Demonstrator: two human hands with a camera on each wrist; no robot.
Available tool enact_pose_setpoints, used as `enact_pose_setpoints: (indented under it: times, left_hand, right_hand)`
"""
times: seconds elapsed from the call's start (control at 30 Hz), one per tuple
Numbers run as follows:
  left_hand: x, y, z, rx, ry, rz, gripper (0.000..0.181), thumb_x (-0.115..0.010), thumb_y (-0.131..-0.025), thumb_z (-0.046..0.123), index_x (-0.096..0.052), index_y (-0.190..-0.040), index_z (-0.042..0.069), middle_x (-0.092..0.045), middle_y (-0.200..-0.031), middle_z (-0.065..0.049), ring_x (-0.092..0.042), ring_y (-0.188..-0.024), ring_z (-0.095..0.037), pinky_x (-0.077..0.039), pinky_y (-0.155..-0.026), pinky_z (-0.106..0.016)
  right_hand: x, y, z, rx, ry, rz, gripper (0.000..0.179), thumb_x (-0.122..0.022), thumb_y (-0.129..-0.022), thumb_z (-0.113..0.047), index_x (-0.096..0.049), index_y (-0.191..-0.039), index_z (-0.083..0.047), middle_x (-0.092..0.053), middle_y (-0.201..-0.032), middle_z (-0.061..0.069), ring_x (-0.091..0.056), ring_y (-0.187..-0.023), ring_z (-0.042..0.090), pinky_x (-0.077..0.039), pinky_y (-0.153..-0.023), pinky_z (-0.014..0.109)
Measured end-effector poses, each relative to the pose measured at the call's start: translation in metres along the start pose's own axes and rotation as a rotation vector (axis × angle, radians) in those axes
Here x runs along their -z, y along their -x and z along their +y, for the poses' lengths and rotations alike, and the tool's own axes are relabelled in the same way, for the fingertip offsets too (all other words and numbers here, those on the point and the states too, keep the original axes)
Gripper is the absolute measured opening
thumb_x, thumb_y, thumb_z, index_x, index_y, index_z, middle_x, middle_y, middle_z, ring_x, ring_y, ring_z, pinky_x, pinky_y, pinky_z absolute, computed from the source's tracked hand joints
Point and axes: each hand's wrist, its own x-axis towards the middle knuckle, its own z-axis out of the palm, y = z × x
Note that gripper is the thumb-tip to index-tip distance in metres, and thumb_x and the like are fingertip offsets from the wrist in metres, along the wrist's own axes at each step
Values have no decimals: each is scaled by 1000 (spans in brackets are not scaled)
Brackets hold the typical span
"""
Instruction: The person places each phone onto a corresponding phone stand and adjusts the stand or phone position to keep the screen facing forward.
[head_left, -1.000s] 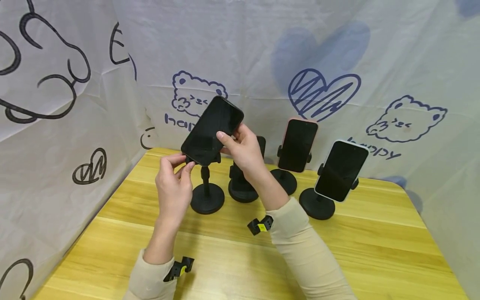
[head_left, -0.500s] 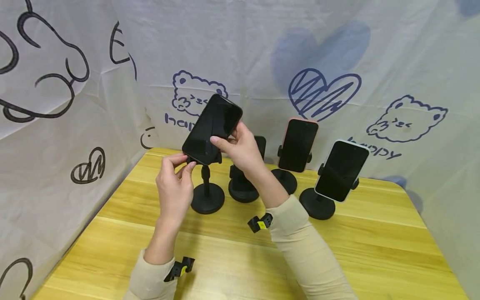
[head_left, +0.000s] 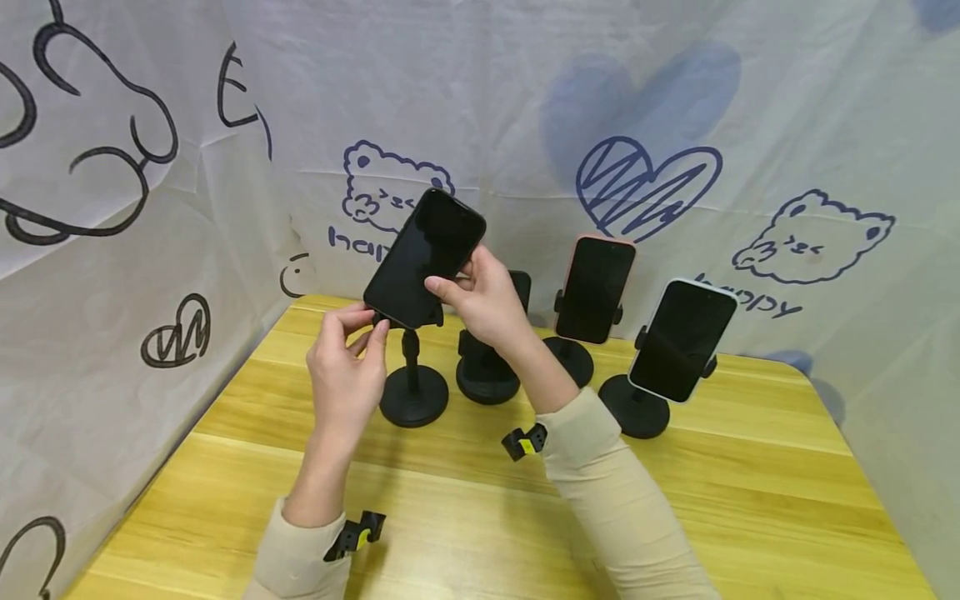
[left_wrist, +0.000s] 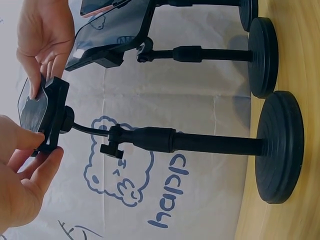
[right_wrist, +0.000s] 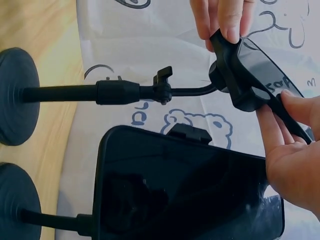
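Note:
A black smartphone [head_left: 427, 254] leans tilted at the top of a black phone stand [head_left: 414, 398]. My right hand [head_left: 491, 304] grips its right edge, thumb on the screen and fingers behind. At the lower left corner, my left hand [head_left: 345, 367] pinches one end of the stand's clamp [left_wrist: 57, 100] between thumb and fingers. In the right wrist view, the clamp runs across the back of the phone, and the right fingers lie close by its near end. A thin bent neck with a small knob [right_wrist: 163, 82] joins the clamp to the pole.
Right of this stand are another stand holding a dark phone [right_wrist: 190, 185], a pink-edged phone [head_left: 596, 290] on a stand, and a white-edged phone [head_left: 684, 342] on a stand. They stand on a wooden table [head_left: 757, 500]. A white cloth with drawings [head_left: 510, 100] hangs behind.
The phone has shifted slightly upward, and my right thumb has slid a little down and left across the screen. My left hand keeps its pinch at the clamp.

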Motion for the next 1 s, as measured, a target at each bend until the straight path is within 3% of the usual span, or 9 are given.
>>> enact_pose_setpoints:
  times: [0.2, 0.43, 0.63, 0.77, 1.0]
  left_hand:
    - [3, -1, -2, -21, 19, -6, 20, -73, -90, -11, -60, -105, -14, -67, -117, -26, -71, -109, -37, -57, -90, -24]
    - [5, -1, -2, -24, 44, -20, 19, -73, -90, -12, -61, -104, -13, -68, -116, -25, -71, -109, -38, -56, -90, -19]
    - [6, -2, -3, -40, 39, -34, 20, -73, -90, -12, -61, -105, -13, -68, -116, -26, -71, -108, -38, -56, -90, -20]
    - [8, -3, -4, -58, 36, -37, 19, -73, -90, -13, -61, -105, -13, -69, -116, -26, -72, -107, -38, -56, -90, -21]
    - [10, -5, -5, -79, 33, -46, 18, -73, -90, -12, -61, -104, -13, -70, -117, -24, -72, -105, -38, -55, -87, -14]
  right_hand:
    - [5, -1, 1, 34, 28, -54, 47, -72, -99, -8, -49, -139, -1, -69, -125, 17, -72, -96, 22, -54, -74, 25]
    - [10, -2, 2, 45, 52, -98, 38, -70, -100, -8, -51, -132, 0, -71, -107, 18, -61, -66, 17, -42, -55, 26]
    - [13, -3, 1, 68, 68, -117, 40, -71, -99, -8, -50, -133, 0, -72, -106, 18, -62, -67, 16, -45, -58, 25]
    - [15, -4, 1, 66, 78, -123, 40, -72, -99, -8, -50, -132, -1, -70, -97, 14, -58, -62, 17, -42, -55, 26]
    - [18, -4, 2, 43, 104, -130, 34, -72, -99, -10, -50, -122, 0, -47, -72, 6, -46, -54, 18, -36, -53, 27]
